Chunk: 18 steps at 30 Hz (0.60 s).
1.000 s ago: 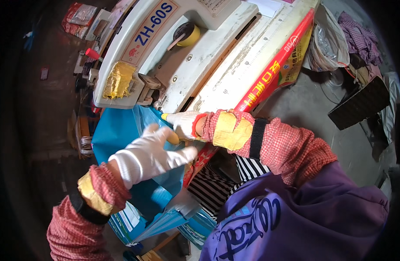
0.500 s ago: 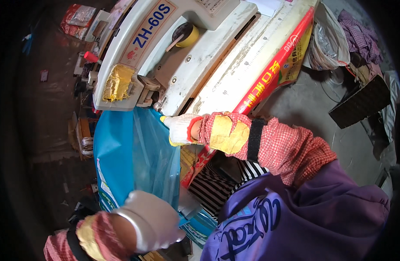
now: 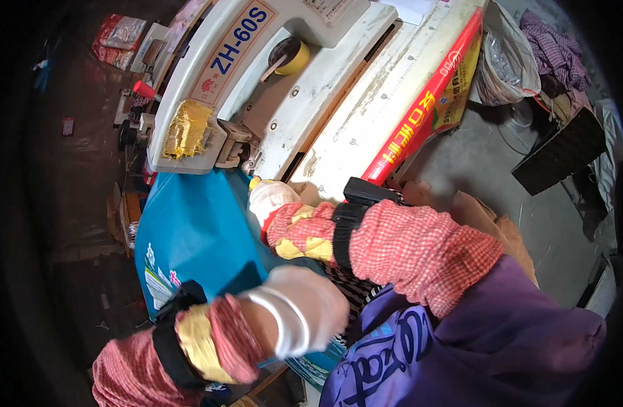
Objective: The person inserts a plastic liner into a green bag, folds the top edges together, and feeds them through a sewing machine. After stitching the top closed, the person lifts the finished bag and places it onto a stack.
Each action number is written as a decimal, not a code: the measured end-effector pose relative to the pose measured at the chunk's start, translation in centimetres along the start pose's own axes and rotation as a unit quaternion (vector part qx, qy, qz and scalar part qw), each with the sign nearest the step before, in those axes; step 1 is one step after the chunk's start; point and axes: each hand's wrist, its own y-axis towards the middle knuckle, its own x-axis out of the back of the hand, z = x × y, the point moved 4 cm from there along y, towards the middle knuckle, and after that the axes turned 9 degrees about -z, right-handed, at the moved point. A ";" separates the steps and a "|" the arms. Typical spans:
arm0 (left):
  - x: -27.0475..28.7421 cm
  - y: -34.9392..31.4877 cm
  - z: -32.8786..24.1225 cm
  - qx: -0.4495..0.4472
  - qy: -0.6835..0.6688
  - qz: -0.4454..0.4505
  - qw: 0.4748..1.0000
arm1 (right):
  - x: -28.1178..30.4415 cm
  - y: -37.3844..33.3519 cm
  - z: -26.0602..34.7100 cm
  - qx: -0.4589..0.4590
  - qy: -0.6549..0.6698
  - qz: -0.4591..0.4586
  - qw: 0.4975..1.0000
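Locate blue bag (image 3: pixel 196 224) hanging below front end of white machine (image 3: pixel 203 91). Expect light, limp, probably slippery material; grasp by upper edge. Consider grip impossible to judge for right hand (image 3: pixel 272 201), near upper edge with fingers mostly hidden, and left hand (image 3: pixel 303 308), blurred before lower bag.

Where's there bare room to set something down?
The scuffed worktop between white machine and red edging is bare; so is some grey floor between edging and dark panel. It's crowded at the machine's near end, around the right hand and blue plastic.

The bright centre (left grip (image 3: pixel 306 306) blurred) fades to black edges.
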 end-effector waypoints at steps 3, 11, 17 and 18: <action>0.3 -0.5 1.5 -0.012 0.027 0.033 0.999 | 1.9 0.8 0.2 -0.031 -0.027 0.082 0.996; 2.0 -6.0 2.9 0.239 -0.008 0.214 0.947 | 2.5 -1.8 -0.8 -0.078 -0.045 0.125 0.988; -0.7 -4.5 -3.2 0.105 -0.016 0.198 0.975 | 2.9 1.5 -1.5 -0.109 0.009 0.244 0.964; -2.1 -2.7 -3.1 0.091 -0.017 0.147 0.985 | 2.9 2.6 -1.3 -0.129 0.065 0.310 0.940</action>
